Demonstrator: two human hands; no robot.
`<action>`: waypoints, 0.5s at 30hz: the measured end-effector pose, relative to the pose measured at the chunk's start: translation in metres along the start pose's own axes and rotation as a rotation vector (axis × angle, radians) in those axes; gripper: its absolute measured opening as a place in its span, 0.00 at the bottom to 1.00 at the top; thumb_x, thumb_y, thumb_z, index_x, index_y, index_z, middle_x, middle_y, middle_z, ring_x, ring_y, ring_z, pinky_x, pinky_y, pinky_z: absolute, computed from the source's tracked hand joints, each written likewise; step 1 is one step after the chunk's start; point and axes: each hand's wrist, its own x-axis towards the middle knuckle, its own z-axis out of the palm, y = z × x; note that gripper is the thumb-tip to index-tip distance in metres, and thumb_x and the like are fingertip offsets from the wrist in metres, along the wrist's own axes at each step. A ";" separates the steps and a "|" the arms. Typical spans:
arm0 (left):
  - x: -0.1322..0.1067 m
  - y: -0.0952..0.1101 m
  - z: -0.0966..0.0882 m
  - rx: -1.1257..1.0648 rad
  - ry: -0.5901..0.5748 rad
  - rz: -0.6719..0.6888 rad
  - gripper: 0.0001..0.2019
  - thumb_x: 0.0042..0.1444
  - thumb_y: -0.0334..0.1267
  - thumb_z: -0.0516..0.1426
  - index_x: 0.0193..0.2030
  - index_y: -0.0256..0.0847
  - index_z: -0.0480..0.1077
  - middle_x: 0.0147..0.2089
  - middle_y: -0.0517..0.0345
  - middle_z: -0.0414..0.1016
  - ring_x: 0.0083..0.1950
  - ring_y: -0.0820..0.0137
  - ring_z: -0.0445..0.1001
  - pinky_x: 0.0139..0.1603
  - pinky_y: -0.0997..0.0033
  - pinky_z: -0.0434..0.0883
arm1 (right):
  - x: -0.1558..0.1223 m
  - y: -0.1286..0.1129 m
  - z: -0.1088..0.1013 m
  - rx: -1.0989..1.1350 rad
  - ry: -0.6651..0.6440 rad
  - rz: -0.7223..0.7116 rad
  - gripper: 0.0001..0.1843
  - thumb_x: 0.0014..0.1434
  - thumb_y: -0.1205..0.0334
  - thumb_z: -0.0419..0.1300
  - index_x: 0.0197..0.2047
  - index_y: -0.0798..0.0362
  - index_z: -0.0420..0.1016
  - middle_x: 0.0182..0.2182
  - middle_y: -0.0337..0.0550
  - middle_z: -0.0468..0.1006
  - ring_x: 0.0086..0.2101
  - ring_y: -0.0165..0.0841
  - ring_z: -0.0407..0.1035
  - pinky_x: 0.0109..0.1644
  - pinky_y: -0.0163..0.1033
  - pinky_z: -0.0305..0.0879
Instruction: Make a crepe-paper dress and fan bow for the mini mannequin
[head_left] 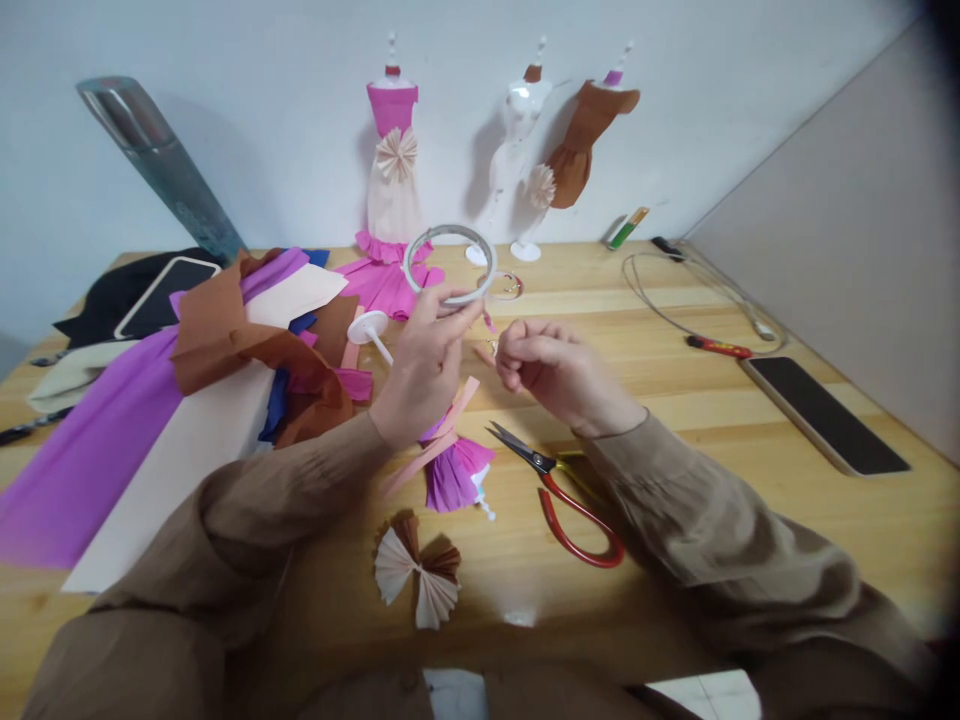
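My left hand (420, 365) is closed around the lower edge of a roll of tape (448, 231), holding it tilted above the table. Close to its right, my right hand (551, 365) is raised with the fingers curled in a pinch; what is between them, if anything, does not show. Below my left hand a small mannequin in a purple paper skirt (454, 480) lies on its side, its white base (367, 326) to the far left and its middle hidden. A pale pink paper strip (442, 440) crosses it. Red-handled scissors (581, 525) lie open below my right hand.
A pleated paper bow (416, 575) lies near me. Coloured crepe paper (135, 440) is heaped on the left, by a tall bottle (165, 160). Dressed mannequins (394, 190) stand along the wall. A phone (829, 415) and a cable (675, 310) are on the right.
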 end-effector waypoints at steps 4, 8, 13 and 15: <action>0.008 -0.006 -0.002 -0.221 0.083 -0.157 0.14 0.60 0.29 0.52 0.46 0.41 0.77 0.55 0.50 0.69 0.58 0.66 0.69 0.61 0.64 0.67 | 0.002 -0.009 -0.016 -0.073 0.000 -0.124 0.11 0.44 0.64 0.61 0.17 0.52 0.63 0.14 0.33 0.60 0.16 0.25 0.55 0.20 0.35 0.49; 0.009 -0.007 0.004 -0.523 0.104 -0.311 0.12 0.56 0.27 0.55 0.42 0.41 0.78 0.53 0.54 0.71 0.56 0.68 0.72 0.60 0.64 0.69 | 0.002 -0.003 -0.009 -0.313 0.016 -0.244 0.18 0.55 0.57 0.57 0.17 0.51 0.61 0.15 0.35 0.62 0.17 0.27 0.57 0.22 0.36 0.54; 0.008 0.001 0.003 -0.753 0.122 -0.436 0.11 0.54 0.26 0.56 0.37 0.40 0.79 0.52 0.55 0.73 0.54 0.69 0.74 0.62 0.60 0.70 | 0.015 0.003 -0.026 -1.005 0.110 -0.420 0.06 0.50 0.62 0.63 0.33 0.54 0.74 0.30 0.44 0.77 0.27 0.32 0.69 0.32 0.38 0.64; 0.010 0.003 -0.001 -0.766 0.161 -0.444 0.10 0.53 0.25 0.56 0.35 0.40 0.79 0.50 0.56 0.74 0.52 0.69 0.75 0.62 0.59 0.70 | 0.024 0.001 -0.053 -1.254 0.180 -0.298 0.08 0.48 0.63 0.65 0.34 0.55 0.76 0.31 0.46 0.79 0.28 0.34 0.70 0.34 0.40 0.64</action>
